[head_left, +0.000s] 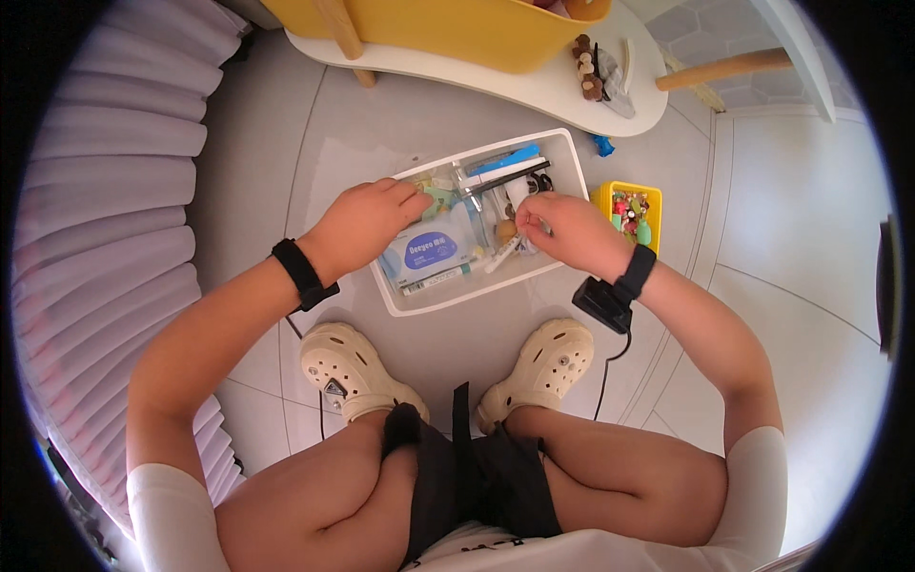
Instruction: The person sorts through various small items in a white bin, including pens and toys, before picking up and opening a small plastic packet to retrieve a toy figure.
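Packet [434,248], white-blue, lies crosswise, nearer my left hand [367,224] than my right hand [574,232]; whether these 2 curled hands grasp, I cannot tell.

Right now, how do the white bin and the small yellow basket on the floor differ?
Size: the white bin is clearly larger than the yellow basket.
Contents: the bin holds bulkier mixed items, including a white-and-blue packet; the basket holds small multicoloured pieces.
Place: the bin sits ahead of the shoes, while the basket stands to the bin's right.
Shared: both are open-topped and rest on the floor.
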Motion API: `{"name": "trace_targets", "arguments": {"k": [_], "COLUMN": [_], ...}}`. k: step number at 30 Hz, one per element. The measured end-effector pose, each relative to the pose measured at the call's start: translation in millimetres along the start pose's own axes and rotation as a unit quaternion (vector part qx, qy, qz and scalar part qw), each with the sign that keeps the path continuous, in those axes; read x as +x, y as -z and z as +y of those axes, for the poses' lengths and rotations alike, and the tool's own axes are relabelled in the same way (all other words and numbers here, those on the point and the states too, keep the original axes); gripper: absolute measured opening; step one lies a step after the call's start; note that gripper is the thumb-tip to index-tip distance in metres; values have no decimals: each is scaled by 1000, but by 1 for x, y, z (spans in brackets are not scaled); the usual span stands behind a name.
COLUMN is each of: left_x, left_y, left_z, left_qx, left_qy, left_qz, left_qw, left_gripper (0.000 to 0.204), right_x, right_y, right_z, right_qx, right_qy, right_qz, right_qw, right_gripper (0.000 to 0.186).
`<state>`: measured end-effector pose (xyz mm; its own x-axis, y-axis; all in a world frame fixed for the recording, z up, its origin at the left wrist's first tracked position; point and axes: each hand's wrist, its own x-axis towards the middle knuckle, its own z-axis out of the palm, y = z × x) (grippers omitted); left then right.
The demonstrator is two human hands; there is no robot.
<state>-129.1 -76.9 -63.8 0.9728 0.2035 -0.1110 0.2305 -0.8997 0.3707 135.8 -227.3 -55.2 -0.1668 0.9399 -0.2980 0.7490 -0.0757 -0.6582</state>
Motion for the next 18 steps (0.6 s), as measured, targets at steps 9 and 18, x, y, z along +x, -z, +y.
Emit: {"name": "trace_targets", "arguments": {"k": [9,18], "left_x": [-13,-26], "left_y": [-9,-18], "left_z": [-4,-7], "left_qx": [56,57], "left_qy": [9,3], "left_qz": [-61,-35], "left_qw": [997,998], "left_gripper": [24,21], "right_x": [2,0], "right_y": [0,-3], "right_z": [30,31], "right_qx": [-219,-253], "right_qy": [20,77], "right_qz": [-49,-70], "right_qw": [974,962], "right_gripper": [8,10]}}
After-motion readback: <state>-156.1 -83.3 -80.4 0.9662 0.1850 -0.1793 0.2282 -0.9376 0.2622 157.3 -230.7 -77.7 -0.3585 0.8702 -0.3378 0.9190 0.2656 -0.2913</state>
